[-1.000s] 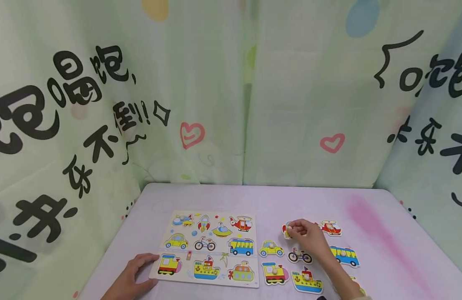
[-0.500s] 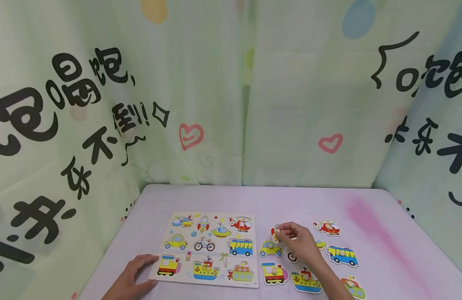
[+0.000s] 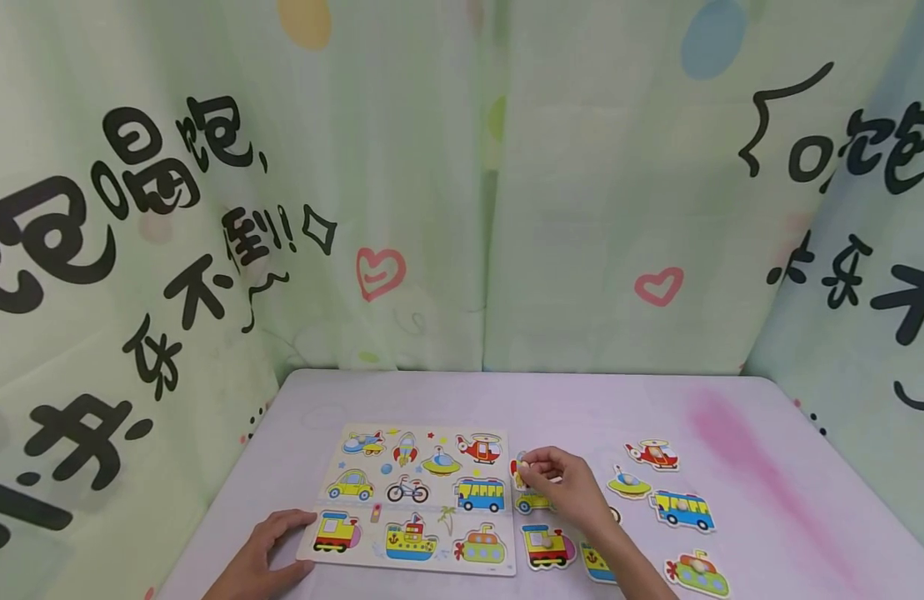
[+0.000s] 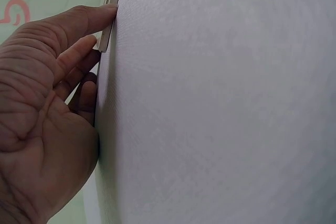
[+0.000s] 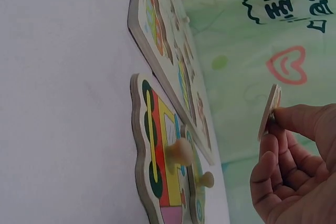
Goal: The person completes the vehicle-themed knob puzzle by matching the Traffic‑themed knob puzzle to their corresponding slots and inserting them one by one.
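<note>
Curtain: pale green cloth [image 3: 581,208] stands behind everything, unchanged apart from a slight drift of the view
Table: the white top [image 3: 746,467] carries the board and the loose pieces
Puzzle board: the board [image 3: 372,557] lies flat in the same place, picture side up
Right hand: the hand [image 3: 562,487] has travelled left, from among the loose pieces to just beside the board's right edge, pinching the rocket piece between thumb and fingers
Left hand: the hand [image 3: 269,546] stays at the board's near left corner, fingers fairly straight and touching the edge, not wrapped round anything
Loose pieces: the bus [image 3: 683,509], train [image 3: 547,547], submarine [image 3: 698,574] and helicopter [image 3: 653,454] lie to the right of the board; the flying saucer [image 3: 628,483] is now uncovered, while the forearm hides part of the ship [image 3: 599,567] and the hand part of the car [image 3: 532,502]
Rocket piece: what looks like the rocket [image 3: 516,473] is raised off the table at the board's right edge, so the work seems to be mid-carry, with this piece in no recess
</note>
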{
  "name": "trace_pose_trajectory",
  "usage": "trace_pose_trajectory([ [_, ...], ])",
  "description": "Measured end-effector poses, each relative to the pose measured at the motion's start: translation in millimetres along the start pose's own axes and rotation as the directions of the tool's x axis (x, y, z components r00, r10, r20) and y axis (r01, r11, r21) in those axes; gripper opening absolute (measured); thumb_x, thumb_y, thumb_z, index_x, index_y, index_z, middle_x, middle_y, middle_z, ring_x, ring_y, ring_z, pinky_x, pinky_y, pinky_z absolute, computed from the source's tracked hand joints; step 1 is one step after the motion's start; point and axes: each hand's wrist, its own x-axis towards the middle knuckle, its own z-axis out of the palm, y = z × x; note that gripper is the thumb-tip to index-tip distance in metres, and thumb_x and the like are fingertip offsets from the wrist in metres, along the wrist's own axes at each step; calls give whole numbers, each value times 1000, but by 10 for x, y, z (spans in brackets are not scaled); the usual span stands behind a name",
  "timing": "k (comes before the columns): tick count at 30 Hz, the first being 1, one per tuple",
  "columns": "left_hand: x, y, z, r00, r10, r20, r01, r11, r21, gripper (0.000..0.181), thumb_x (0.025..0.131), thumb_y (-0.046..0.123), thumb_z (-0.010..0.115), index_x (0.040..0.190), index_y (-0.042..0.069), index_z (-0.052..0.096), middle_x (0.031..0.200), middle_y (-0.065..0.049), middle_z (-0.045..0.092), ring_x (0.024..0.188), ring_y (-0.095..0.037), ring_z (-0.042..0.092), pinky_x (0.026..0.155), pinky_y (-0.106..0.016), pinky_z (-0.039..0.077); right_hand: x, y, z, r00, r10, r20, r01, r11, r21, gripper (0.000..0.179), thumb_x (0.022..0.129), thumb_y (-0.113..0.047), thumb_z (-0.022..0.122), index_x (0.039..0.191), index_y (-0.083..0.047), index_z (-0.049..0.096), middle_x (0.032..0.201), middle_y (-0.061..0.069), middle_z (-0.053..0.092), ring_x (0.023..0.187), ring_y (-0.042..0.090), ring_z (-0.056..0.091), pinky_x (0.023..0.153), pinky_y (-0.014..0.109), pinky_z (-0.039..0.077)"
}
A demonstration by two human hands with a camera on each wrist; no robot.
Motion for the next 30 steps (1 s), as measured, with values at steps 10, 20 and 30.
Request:
trace_pose_trajectory([
  [10,2,-4,-1,1000,-13,4,13,1000,-15,64,79,35,88,134,15,62,144,-9,52,133,-35,43,111,-66,37,-6,-115,213,999,-35,41,33,998,58,16,92,-17,77,105,-8,73,84,0,65,81,16,59,67,21,49],
  [20,12,16,7,1000,-13,-10,13,1000,11,63,78,33,88,133,15,63,143,-8,54,133,-35,44,111,-65,38,36,-191,357,992,-100,80,93,992,86,16,93,-17,76,104,-6,72,85,1,64,81,18,59,67,21,50],
  [30,8,18,8,999,-36,-13,36,999,13,64,77,33,89,133,17,63,145,-8,52,135,-36,43,111,-66,38,77,-207,494,975,-191,116,184,981,67,16,92,-18,77,102,-6,72,84,0,63,80,15,58,69,20,51],
])
